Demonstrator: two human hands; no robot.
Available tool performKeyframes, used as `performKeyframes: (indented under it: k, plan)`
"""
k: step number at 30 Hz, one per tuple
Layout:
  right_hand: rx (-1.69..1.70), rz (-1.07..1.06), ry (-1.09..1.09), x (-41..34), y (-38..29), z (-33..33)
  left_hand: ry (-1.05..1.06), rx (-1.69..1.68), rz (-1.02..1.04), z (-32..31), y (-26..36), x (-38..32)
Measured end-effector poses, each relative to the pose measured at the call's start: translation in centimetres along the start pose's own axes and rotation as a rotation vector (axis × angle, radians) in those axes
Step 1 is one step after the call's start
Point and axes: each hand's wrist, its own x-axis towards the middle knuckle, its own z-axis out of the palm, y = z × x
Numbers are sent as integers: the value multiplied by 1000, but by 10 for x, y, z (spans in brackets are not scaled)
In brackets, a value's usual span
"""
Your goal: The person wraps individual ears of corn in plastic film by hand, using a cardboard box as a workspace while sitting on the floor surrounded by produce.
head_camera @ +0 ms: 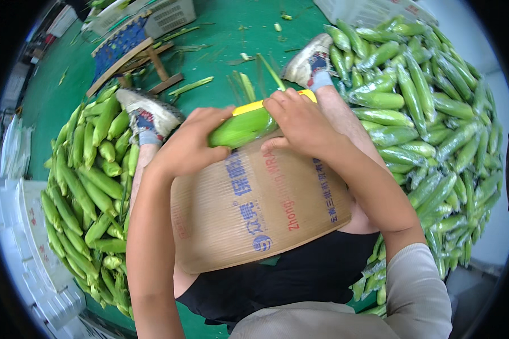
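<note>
A green-husked ear of corn point(241, 129) lies crosswise at the far end of a brown cardboard piece point(263, 199) on my lap. My left hand point(191, 140) grips one end of the ear. At its other end, my right hand point(299, 123) holds on with fingers over the top. Clear plastic film shows on the husk near the right fingers. Just beyond the ear runs a yellow strip point(250, 108), partly hidden by both hands; what it belongs to is unclear. The husk looks blurred. Blue and red print covers the cardboard.
Unwrapped ears of corn point(97, 195) are heaped at my left. A large pile of film-wrapped ears point(424, 127) stands at my right. Ahead are a low wooden stool point(123, 51) with a blue woven seat, white crates point(169, 19) and husk scraps point(191, 86) on the green floor point(233, 34).
</note>
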Motion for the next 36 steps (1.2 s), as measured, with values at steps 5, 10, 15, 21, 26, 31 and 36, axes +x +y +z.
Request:
performKeyframes:
  k: [5,10,15,21,26,31,36]
  plan:
    - [69,19,17,0,18,32,194,158,-491,5,-32,-104]
    - [68,-29,132,-4,11,31,515,313,-321,32,-38,-115]
    - [45,-46,146,-11,12,29,428,296,-411,25,-12,-107]
    - [57,-34,175,-23,3,22,737,196,-401,40,-26,-133]
    - [118,-25,-363,-83,-54,-14,1062,-180,-454,106,52,-248]
    - [199,-7,-771,-80,-108,-37,425,-29,-326,108,138,-202]
    - [-48,39,-26,-34,-86,-28,415,621,-400,69,78,-65]
